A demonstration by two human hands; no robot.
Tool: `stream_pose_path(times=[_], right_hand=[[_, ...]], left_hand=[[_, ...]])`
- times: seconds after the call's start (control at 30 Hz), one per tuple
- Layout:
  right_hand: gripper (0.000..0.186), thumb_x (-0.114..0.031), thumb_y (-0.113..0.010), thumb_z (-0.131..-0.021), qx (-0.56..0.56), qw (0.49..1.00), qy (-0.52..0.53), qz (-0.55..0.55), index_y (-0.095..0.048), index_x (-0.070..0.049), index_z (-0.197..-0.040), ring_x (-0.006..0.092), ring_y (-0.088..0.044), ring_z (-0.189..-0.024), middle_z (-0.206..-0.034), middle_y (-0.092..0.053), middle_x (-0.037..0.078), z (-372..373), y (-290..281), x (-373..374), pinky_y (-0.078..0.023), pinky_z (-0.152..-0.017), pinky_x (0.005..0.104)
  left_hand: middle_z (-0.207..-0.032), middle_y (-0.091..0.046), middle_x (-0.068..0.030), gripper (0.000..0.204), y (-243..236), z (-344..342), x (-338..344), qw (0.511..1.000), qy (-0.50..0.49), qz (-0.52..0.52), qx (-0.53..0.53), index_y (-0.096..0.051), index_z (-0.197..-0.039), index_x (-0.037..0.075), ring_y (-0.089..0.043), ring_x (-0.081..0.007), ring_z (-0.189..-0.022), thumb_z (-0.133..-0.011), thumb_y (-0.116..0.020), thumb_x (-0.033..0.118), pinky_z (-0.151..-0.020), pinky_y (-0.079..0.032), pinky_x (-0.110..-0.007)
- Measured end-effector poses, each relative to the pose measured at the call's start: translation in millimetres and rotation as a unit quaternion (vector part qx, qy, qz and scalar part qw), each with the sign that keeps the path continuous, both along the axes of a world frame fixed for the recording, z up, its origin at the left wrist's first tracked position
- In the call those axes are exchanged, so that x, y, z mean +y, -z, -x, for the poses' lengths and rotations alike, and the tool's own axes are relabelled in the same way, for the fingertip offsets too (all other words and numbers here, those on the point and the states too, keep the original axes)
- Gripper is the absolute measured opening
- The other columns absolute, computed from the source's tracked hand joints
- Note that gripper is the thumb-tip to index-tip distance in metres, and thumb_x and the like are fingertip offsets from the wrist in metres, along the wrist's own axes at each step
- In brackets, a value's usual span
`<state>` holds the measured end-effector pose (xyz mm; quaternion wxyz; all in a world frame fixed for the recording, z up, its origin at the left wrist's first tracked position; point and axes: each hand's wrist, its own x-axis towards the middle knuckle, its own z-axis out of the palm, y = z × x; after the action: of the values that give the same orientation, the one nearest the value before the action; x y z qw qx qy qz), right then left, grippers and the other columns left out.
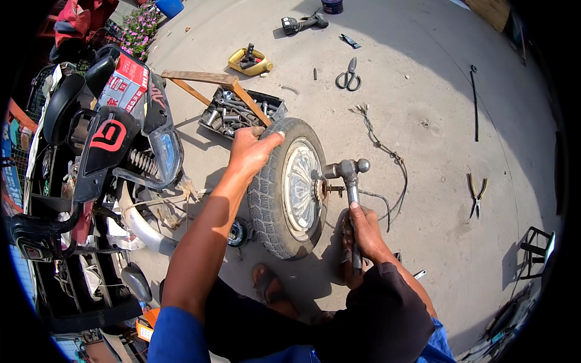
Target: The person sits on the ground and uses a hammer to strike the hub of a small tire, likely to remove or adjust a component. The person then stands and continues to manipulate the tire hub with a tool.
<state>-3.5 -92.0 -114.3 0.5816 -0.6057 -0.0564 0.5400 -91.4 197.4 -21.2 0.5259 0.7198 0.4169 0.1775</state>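
Steadying the wheel (290,192) comes first: it stands on edge on the concrete ground (423,242) between our feet, hub side turned to our right. Our left hand (250,151) is clasped over the top of the tyre (266,209), the thumb lying toward the hub side, and our right hand (367,235) is wrapped around the handle of the hammer (354,193). The hammer head overlaps the axle area (330,189) in this view, so we cannot tell whether they touch. To work well, we should brace the tyre firmly, swing short and square, and favour measured taps over heavy blows, since a glancing hit could mar the axle end. We would also do well to mind the cable (404,172) trailing on that side, and keep our feet out of the swing.
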Motion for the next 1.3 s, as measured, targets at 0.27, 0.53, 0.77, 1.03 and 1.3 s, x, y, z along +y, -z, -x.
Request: stream_pose_path(times=[0.27, 0.53, 0.77, 1.03, 1.3], right_hand=[[0.053, -0.052, -0.047, -0.107, -0.088, 0.992, -0.041, -0.085, -0.050, -0.004, -0.084, 0.0132, -0.046, -0.043, -0.060, -0.048, 0.004, -8, -35, 15, -0.039, -0.038, 0.0301], [0.057, -0.055, -0.046, -0.106, -0.197, 0.972, -0.129, -0.022, -0.054, -0.004, -0.082, 0.0115, -0.050, -0.049, -0.061, -0.050, 0.001, -7, -19, 29, -0.042, -0.047, 0.0318], [0.055, -0.053, -0.044, -0.107, -0.102, 0.988, 0.053, -0.107, -0.052, -0.004, -0.083, 0.0105, -0.044, -0.044, -0.058, -0.048, 0.001, -9, -40, 21, -0.038, -0.040, 0.0295], [0.055, -0.053, -0.048, -0.106, -0.186, 0.977, -0.103, -0.019, -0.056, -0.002, -0.086, 0.0097, -0.048, -0.053, -0.065, -0.052, 0.001, -10, -41, 22, -0.041, -0.048, 0.0303], [0.052, -0.047, -0.047, -0.108, -0.237, 0.961, -0.144, -0.010, -0.053, -0.002, -0.083, 0.0104, -0.047, -0.051, -0.062, -0.049, 0.001, 0, -24, 25, -0.040, -0.044, 0.0316]], left_hand=[[-0.092, -0.074, -0.0129, 0.038, 0, -8, -4, 1.000, 0.007, -0.017, 0.022, -0.073, -0.104, -0.010, -0.068, -0.0152, -0.078, -0.082, -0.078, 0.021, -0.073, -0.054, -0.030], [-0.088, -0.074, -0.0110, 0.036, 0, 2, -2, 1.000, -0.006, 0.003, 0.012, -0.075, -0.099, -0.009, -0.066, -0.0135, -0.076, -0.081, -0.079, 0.022, -0.071, -0.053, -0.032], [-0.086, -0.074, -0.0117, 0.036, 3, 4, -2, 1.000, -0.003, -0.017, 0.011, -0.075, -0.099, -0.009, -0.066, -0.0130, -0.076, -0.081, -0.078, 0.022, -0.071, -0.053, -0.032], [-0.082, -0.072, -0.0104, 0.037, 7, -3, -5, 0.999, -0.006, -0.042, 0.007, -0.074, -0.092, -0.008, -0.063, -0.0154, -0.074, -0.077, -0.079, 0.025, -0.071, -0.051, -0.034], [-0.081, -0.073, -0.0119, 0.037, 7, -7, -7, 0.997, 0.000, -0.065, 0.039, -0.075, -0.094, -0.007, -0.065, -0.0166, -0.074, -0.077, -0.080, 0.025, -0.071, -0.052, -0.036]])
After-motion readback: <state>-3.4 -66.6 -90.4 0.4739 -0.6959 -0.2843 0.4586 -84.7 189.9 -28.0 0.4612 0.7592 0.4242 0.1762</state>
